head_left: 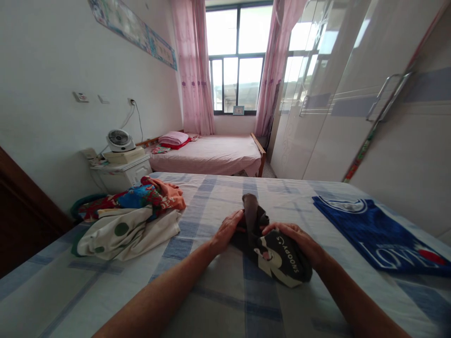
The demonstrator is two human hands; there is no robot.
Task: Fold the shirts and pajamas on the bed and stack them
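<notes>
A dark grey printed garment (282,263) lies bunched and partly folded on the checked bedsheet. Its print reads "SNOOPY'S" beside large cream shapes. My left hand (228,230) grips its left edge, with some fingertips hidden in the cloth. From the right, my right hand (294,237) bends over the top, its fingers curled onto the fabric. Between the two hands a narrow fold of the cloth stands up.
A folded blue garment (373,234) lies at the right of the bed (211,291). At the left is a pile of clothes (130,216). Beyond are a nightstand (132,169) with a fan (120,140), a pink bed (211,152) and a glossy wardrobe (327,126).
</notes>
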